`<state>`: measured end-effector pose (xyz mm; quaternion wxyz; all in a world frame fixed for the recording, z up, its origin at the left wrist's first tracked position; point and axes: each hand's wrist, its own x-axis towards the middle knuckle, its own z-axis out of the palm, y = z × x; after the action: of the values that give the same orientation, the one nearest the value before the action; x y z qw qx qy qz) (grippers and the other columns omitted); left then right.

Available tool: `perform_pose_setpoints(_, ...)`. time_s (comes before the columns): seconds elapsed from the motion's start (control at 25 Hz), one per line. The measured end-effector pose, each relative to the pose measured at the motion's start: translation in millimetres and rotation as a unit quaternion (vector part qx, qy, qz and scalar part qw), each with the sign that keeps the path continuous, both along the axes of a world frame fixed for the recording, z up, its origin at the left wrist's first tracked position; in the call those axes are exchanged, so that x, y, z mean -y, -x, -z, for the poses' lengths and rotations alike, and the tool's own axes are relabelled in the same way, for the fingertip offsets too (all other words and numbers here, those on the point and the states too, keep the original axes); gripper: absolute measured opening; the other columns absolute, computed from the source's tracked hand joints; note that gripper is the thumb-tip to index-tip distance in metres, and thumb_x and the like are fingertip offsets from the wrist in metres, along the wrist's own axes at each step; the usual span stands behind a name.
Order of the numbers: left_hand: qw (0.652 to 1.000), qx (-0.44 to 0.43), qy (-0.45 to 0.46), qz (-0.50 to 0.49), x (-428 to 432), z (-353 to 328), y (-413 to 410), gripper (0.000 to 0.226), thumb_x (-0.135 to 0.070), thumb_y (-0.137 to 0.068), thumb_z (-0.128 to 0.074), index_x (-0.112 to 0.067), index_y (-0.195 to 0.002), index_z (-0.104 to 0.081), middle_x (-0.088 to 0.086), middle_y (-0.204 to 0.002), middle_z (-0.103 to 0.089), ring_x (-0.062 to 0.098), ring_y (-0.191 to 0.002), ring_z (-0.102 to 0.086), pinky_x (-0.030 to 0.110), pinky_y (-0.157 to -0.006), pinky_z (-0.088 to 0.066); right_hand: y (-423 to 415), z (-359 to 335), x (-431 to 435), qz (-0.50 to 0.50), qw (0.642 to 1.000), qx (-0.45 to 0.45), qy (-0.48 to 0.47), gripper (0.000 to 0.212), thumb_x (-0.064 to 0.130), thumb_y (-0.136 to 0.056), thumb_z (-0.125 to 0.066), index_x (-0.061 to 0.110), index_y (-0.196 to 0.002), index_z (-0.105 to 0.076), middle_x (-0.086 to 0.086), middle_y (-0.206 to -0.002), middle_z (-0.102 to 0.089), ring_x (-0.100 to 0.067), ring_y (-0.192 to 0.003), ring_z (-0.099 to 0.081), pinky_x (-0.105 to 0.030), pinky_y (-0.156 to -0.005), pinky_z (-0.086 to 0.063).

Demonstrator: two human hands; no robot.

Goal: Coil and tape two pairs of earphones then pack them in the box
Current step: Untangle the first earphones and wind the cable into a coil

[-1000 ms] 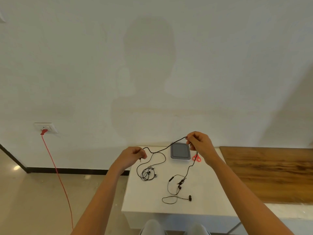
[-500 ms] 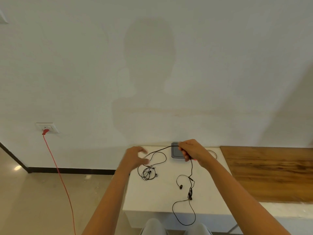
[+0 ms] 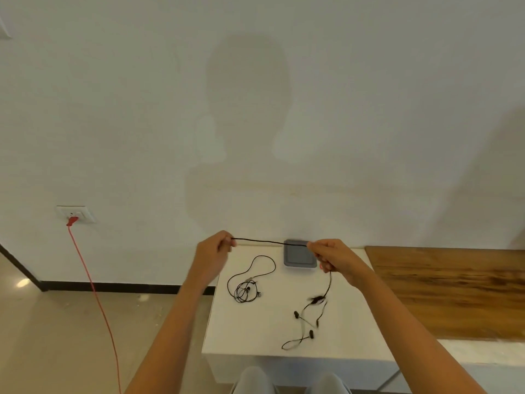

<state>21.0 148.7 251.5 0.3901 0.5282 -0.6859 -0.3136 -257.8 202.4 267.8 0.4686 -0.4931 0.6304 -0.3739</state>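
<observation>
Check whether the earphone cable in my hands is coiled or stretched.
Stretched: the cable runs straight between the left hand and right hand, uncoiled.

No writing, label, brand, number or sign can be read in the head view. Nothing legible is shown on the grey box (image 3: 299, 255), the wall socket (image 3: 74, 213), the stretched earphones (image 3: 264, 241) or the coiled earphones (image 3: 245, 290) on the counter (image 3: 250, 331). Any marking on them is too small to be made out.
</observation>
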Motion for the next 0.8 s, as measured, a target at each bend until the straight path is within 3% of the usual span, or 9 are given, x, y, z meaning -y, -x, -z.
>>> perform_pose_setpoints(0.08, 0.994, 0.047, -0.009, -0.098, 8.0, 11.5, -31.6, 0.026, -0.005, -0.098, -0.042, -0.011, -0.084, -0.063, 0.001, -0.086, -0.069, 0.015, -0.073, -0.058, 0.012, -0.061, -0.041, 13.6, 4.0, -3.3, 0.054, 0.996, 0.068, 0.012, 0.033, 0.024, -0.093, -0.056, 0.014, -0.062, -0.049, 0.001, -0.054, -0.037, -0.013, -0.049, -0.032, -0.024, -0.052, -0.034)
perform_pose_setpoints(0.16, 0.98, 0.132, -0.075, -0.125, 10.8, 20.9, -47.5, 0.024, -0.005, -0.097, -0.043, -0.008, -0.091, -0.066, 0.011, -0.101, -0.068, 0.016, -0.073, -0.056, 0.015, -0.061, -0.041, 12.7, 1.5, -4.2, 0.056, 0.993, 0.094, 0.039, 0.028, 0.02, -0.095, -0.051, 0.011, -0.069, -0.054, 0.002, -0.055, -0.038, -0.012, -0.048, -0.031, -0.025, -0.051, -0.032)
perform_pose_setpoints(0.24, 0.974, 0.177, -0.141, -0.032, 5.4, 16.9, -40.4, 0.021, -0.012, -0.095, -0.053, -0.01, -0.115, -0.061, 0.009, -0.121, -0.061, 0.017, -0.093, -0.058, 0.02, -0.077, -0.046, -3.3, -5.7, -2.9, 0.018, 0.996, 0.053, 0.067, 0.026, 0.017, -0.097, -0.05, 0.01, -0.073, -0.058, 0.007, -0.052, -0.042, -0.007, -0.044, -0.033, -0.021, -0.046, -0.029)
perform_pose_setpoints(0.32, 0.975, 0.097, -0.147, 0.136, -2.7, 6.7, -13.2, 0.051, -0.027, -0.087, -0.068, -0.019, -0.133, -0.046, -0.001, -0.131, -0.052, 0.011, -0.117, -0.052, 0.023, -0.096, -0.042, -27.6, -15.5, -0.6, -0.031, 0.997, 0.008, 0.073, 0.024, 0.016, -0.096, -0.05, 0.009, -0.076, -0.061, 0.011, -0.051, -0.047, -0.001, -0.04, -0.035, -0.015, -0.042, -0.028)
perform_pose_setpoints(0.4, 0.963, 0.006, -0.132, 0.234, -14.1, -6.4, 23.6, 0.059, -0.035, -0.085, -0.07, -0.025, -0.136, -0.043, -0.008, -0.134, -0.053, 0.002, -0.122, -0.051, 0.023, -0.101, -0.042, -48.5, -21.2, 3.0, -0.074, 0.995, -0.005, 0.066, 0.021, 0.017, -0.095, -0.053, 0.008, -0.08, -0.064, 0.012, -0.051, -0.05, -0.001, -0.042, -0.037, -0.012, -0.043, -0.029)
perform_pose_setpoints(0.52, 0.965, -0.041, -0.103, 0.239, -23.9, -17.3, 58.5, 0.029, -0.032, -0.094, -0.058, -0.022, -0.121, -0.055, -0.007, -0.099, -0.067, 0.002, -0.084, -0.061, 0.019, -0.076, -0.049, -60.3, -25.3, 6.5, -0.102, 0.993, 0.019, 0.046, 0.026, 0.024, -0.095, -0.054, 0.013, -0.075, -0.066, 0.006, -0.05, -0.051, -0.005, -0.044, -0.04, -0.013, -0.043, -0.032)
perform_pose_setpoints(0.64, 0.981, 0.031, -0.033, 0.187, -20.2, -20.2, 48.5, 0.017, -0.026, -0.096, -0.054, -0.016, -0.094, -0.068, -0.019, -0.059, -0.056, 0.001, -0.053, -0.042, 0.014, -0.055, -0.033, -48.3, -24.1, 6.3, -0.121, 0.992, -0.029, 0.035, 0.027, 0.027, -0.092, -0.058, 0.014, -0.071, -0.068, 0.001, -0.055, -0.053, -0.009, -0.044, -0.043, -0.018, -0.046, -0.036)
perform_pose_setpoints(0.72, 0.983, 0.074, -0.004, 0.168, -17.2, -21.9, 36.6, 0.02, -0.02, -0.095, -0.055, -0.017, -0.083, -0.071, -0.02, -0.056, -0.057, 0.002, -0.05, -0.042, 0.013, -0.052, -0.032, -37.3, -17.6, 4.0, -0.139, 0.989, -0.038, 0.025, 0.025, 0.025, -0.091, -0.06, 0.013, -0.071, -0.069, -0.001, -0.058, -0.057, -0.011, -0.047, -0.049, -0.021, -0.051, -0.041)
perform_pose_setpoints(0.8, 0.985, 0.092, 0.023, 0.147, -16.7, -24.8, 29.1, 0.021, -0.016, -0.093, -0.056, -0.02, -0.078, -0.07, -0.017, -0.066, -0.062, -0.002, -0.056, -0.047, 0.01, -0.057, -0.036, -29.7, -12.3, 1.0, -0.164, 0.986, -0.031, 0.015, 0.023, 0.024, -0.092, -0.059, 0.01, -0.076, -0.069, -0.004, -0.061, -0.061, -0.014, -0.051, -0.056, -0.024, -0.055, -0.046)
